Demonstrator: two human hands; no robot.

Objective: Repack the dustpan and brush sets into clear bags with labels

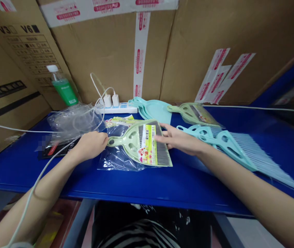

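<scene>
A pale green dustpan and brush set (131, 142) with dark bristles lies in front of me, handle toward the left. A yellow-green printed label (148, 144) wraps its middle. My left hand (91, 144) is closed at the handle's end. At the pan's wide right end is my right hand (179, 137), its fingers apart and reaching over the rim; whether they press on it I cannot tell. Under the set is a crinkled clear plastic bag (121, 160). To the right lie light blue brushes (224, 144), partly behind my right forearm.
Blue dustpans (157, 109) and another wrapped green set (198, 113) lie at the back. A power strip (123, 109) with white chargers, crumpled plastic (71, 120) and a green-liquid bottle (64, 88) stand left. White cables cross the blue table (162, 193); cardboard boxes (105, 51) wall it behind.
</scene>
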